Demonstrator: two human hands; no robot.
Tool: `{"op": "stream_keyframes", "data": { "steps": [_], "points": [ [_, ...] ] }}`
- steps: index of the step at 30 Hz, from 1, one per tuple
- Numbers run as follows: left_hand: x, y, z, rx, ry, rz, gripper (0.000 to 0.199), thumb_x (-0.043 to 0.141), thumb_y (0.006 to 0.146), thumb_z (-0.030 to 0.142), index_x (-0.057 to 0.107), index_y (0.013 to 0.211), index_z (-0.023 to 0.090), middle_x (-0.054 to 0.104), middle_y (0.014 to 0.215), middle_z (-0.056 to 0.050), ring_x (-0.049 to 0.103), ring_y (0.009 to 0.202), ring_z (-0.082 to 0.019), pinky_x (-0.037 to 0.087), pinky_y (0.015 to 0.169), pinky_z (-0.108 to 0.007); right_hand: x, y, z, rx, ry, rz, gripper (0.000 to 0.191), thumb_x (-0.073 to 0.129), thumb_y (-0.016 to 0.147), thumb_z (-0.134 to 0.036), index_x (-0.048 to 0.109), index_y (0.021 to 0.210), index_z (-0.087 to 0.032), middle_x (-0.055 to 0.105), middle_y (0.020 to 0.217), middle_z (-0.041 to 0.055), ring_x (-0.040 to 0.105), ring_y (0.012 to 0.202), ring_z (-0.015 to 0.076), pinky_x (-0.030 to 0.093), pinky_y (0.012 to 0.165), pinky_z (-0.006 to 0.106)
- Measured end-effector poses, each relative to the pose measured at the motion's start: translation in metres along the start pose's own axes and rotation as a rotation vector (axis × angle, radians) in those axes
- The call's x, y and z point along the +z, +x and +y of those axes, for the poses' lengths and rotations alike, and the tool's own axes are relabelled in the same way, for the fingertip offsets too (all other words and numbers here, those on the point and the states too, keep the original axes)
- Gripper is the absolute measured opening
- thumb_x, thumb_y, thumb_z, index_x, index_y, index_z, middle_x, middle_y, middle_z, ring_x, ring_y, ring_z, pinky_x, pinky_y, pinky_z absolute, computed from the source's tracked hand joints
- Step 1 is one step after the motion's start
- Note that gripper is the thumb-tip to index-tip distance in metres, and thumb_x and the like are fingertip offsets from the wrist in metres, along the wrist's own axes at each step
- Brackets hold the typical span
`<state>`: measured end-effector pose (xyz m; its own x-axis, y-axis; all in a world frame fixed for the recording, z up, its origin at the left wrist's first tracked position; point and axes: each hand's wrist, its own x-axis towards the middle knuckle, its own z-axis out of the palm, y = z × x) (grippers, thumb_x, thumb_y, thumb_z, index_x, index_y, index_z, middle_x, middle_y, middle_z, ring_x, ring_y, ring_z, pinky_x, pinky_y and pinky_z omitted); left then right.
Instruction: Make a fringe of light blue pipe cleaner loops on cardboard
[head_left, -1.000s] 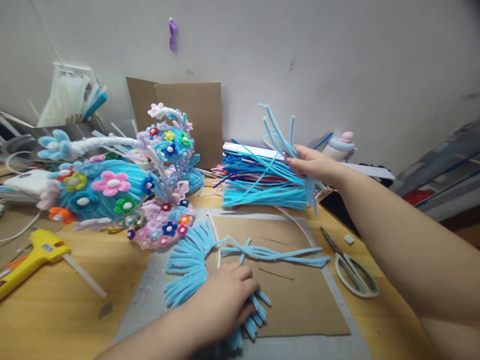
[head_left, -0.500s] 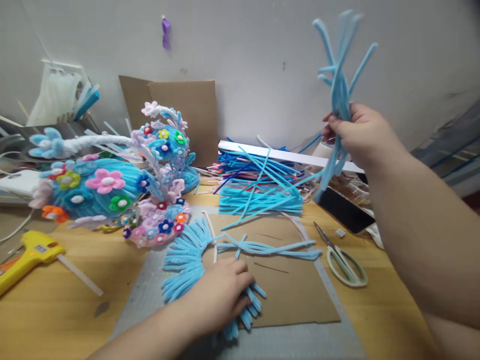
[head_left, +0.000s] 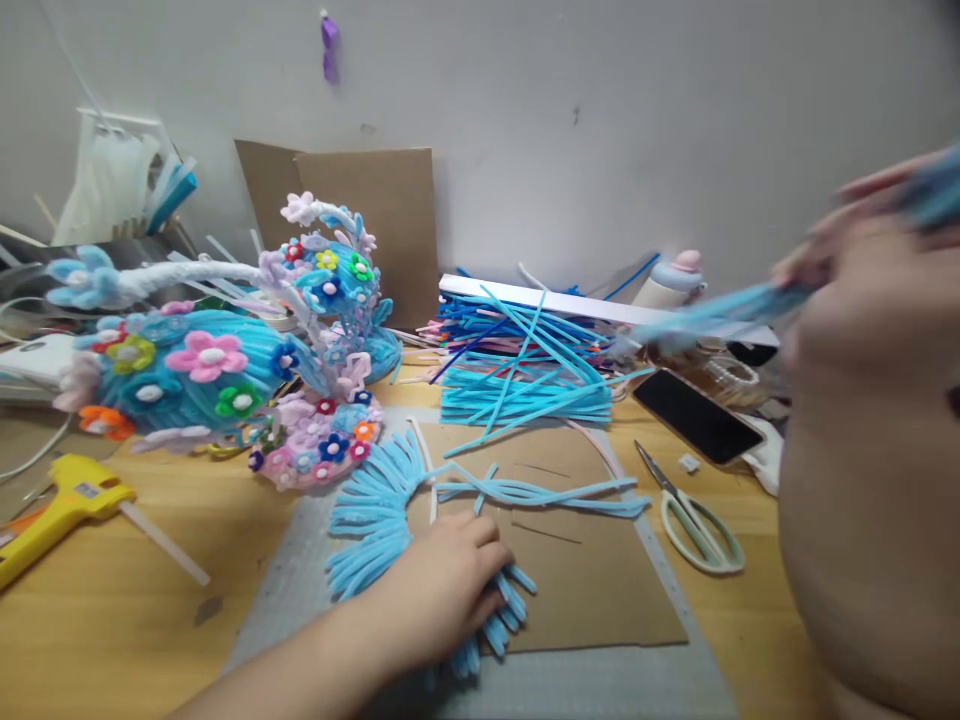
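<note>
My left hand (head_left: pixel 454 575) is closed, its fingers curled over a curved fringe of folded light blue pipe cleaners (head_left: pixel 375 500). The fringe lies partly on a cardboard sheet (head_left: pixel 600 590); what is under my palm is hidden. My right hand (head_left: pixel 847 260), smeared by motion, is raised at the right edge and grips a bundle of light blue pipe cleaners (head_left: pixel 727 312). Part of that bundle runs out of view. Several loose light blue pipe cleaners (head_left: pixel 540 492) lie across the cardboard beyond my left fingers.
Scissors (head_left: pixel 694 520) and a phone (head_left: pixel 697 415) lie to the right. Behind the cardboard is a pile of blue pipe cleaners (head_left: pixel 525 400). On the left stand a flower-covered pipe cleaner piece (head_left: pixel 195 365) and a yellow glue gun (head_left: pixel 75 500). A bottle (head_left: pixel 671 278) stands by the wall.
My right hand has swung right and tilted the pipe cleaner bundle from upright to nearly level, uncovering the phone and bottle. My left hand stays on the fringe.
</note>
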<state>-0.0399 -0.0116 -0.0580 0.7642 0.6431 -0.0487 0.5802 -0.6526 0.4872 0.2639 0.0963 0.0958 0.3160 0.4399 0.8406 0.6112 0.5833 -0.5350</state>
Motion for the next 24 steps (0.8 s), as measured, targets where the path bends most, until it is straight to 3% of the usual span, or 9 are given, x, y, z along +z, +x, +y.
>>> {"op": "stream_keyframes", "data": {
  "steps": [3,4,6,8,11,18,24],
  "points": [
    [0.000,-0.001,0.001,-0.002,0.002,0.000,0.027,0.054,0.080,0.021,0.058,0.107,0.024,0.057,0.096,-0.005,0.051,0.092,-0.023,0.042,0.080,-0.036,0.015,-0.057,-0.013,-0.207,-0.334,-0.967,0.011,0.052,0.080,-0.021,0.062,0.084,-0.026,0.059,0.075,0.0015,0.055,0.068,0.0175,0.040,0.059,0.030],
    [0.000,-0.001,0.002,-0.003,0.000,0.000,0.028,0.054,0.080,0.021,0.058,0.107,0.024,0.057,0.096,-0.005,0.051,0.092,-0.023,0.042,0.080,-0.036,0.023,-0.077,-0.011,-0.224,-0.401,-1.191,0.017,0.049,0.079,-0.017,0.063,0.084,-0.025,0.062,0.082,0.0026,0.057,0.074,0.0186,0.042,0.063,0.030],
    [0.000,-0.002,0.002,-0.002,-0.005,-0.003,0.029,0.054,0.080,0.021,0.058,0.108,0.024,0.057,0.096,-0.005,0.051,0.092,-0.023,0.041,0.080,-0.037,0.039,-0.110,0.001,-0.161,-0.507,-1.478,0.020,0.050,0.076,-0.015,0.065,0.087,-0.024,0.065,0.093,0.0041,0.059,0.084,0.0209,0.043,0.068,0.028],
    [0.000,-0.002,0.002,-0.004,-0.007,-0.007,0.030,0.055,0.079,0.020,0.058,0.108,0.024,0.057,0.097,-0.005,0.051,0.092,-0.023,0.041,0.081,-0.037,0.054,-0.132,0.019,-0.006,-0.518,-1.528,0.028,0.052,0.077,-0.018,0.065,0.100,-0.027,0.066,0.102,0.0035,0.059,0.092,0.0222,0.044,0.075,0.028],
    [-0.001,-0.001,0.002,-0.008,-0.008,-0.012,0.030,0.056,0.079,0.020,0.057,0.109,0.024,0.057,0.096,-0.004,0.051,0.093,-0.023,0.041,0.081,-0.037,0.076,-0.140,0.045,0.035,-0.515,-1.484,0.039,0.048,0.079,-0.017,0.060,0.113,-0.030,0.064,0.113,0.0019,0.058,0.099,0.0231,0.044,0.081,0.030],
    [0.002,-0.001,-0.001,-0.015,-0.021,-0.004,0.030,0.058,0.078,0.021,0.057,0.108,0.024,0.057,0.098,-0.004,0.051,0.094,-0.023,0.042,0.082,-0.037,0.125,-0.102,0.080,0.077,-0.496,-1.368,0.045,0.051,0.079,-0.018,0.053,0.122,-0.029,0.064,0.115,0.0009,0.058,0.101,0.0245,0.042,0.087,0.033],
    [0.002,-0.001,-0.002,-0.017,-0.030,-0.002,0.029,0.058,0.079,0.023,0.057,0.108,0.024,0.057,0.098,-0.004,0.051,0.093,-0.023,0.043,0.082,-0.037,0.142,-0.087,0.092,0.085,-0.528,-1.326,0.044,0.050,0.081,-0.024,0.049,0.125,-0.029,0.064,0.114,0.0012,0.058,0.101,0.0247,0.043,0.085,0.033]
  ]
}}
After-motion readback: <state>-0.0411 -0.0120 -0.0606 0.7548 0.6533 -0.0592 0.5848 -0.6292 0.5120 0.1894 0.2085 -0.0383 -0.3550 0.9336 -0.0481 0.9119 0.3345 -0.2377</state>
